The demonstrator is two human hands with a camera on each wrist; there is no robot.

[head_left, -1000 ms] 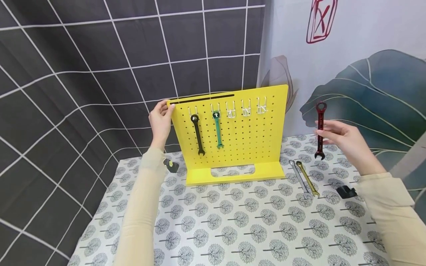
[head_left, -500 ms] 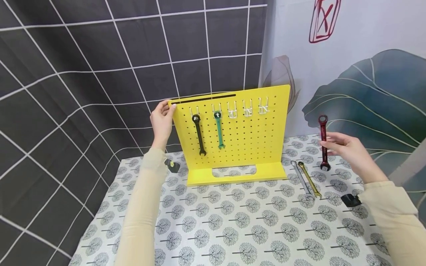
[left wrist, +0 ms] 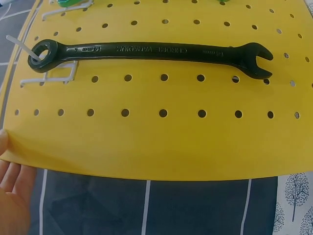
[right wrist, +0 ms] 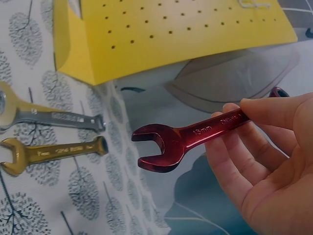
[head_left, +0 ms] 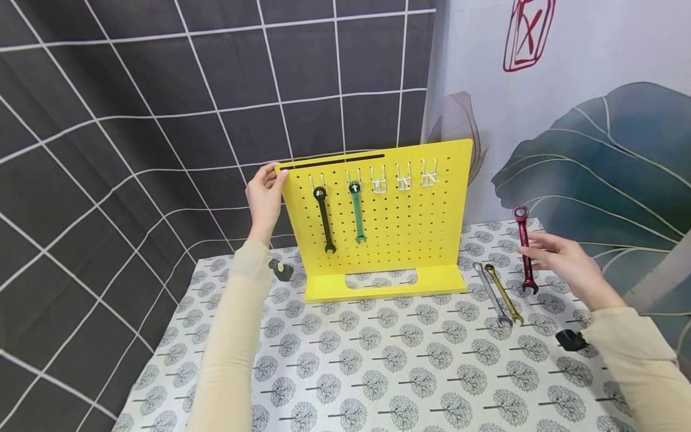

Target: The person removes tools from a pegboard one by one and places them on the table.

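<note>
My left hand (head_left: 265, 198) pinches the upper left corner of a yellow pegboard (head_left: 399, 234) between thumb and fingers. In my right hand (head_left: 564, 264) a red combination wrench (head_left: 525, 249) is pinched near mid-handle, ring end up and open end down, above the table. From the board's hooks hang a black wrench (head_left: 325, 222) and a green wrench (head_left: 358, 216), each by its ring end. The left wrist view shows the black wrench (left wrist: 151, 51) close up. A silver wrench (head_left: 492, 294) and a gold wrench (head_left: 504, 294) lie side by side right of the board.
Several white wire hooks (head_left: 403, 180) line the board's upper part, those on the right bearing nothing. A tree-print cloth (head_left: 378, 360) covers the table. Behind stand a dark tiled curtain (head_left: 227, 72) and a pale leaf-patterned backdrop (head_left: 594, 156).
My right hand has lowered the red wrench toward the table beside the silver and gold wrenches. The left hand keeps its hold on the board's corner.
</note>
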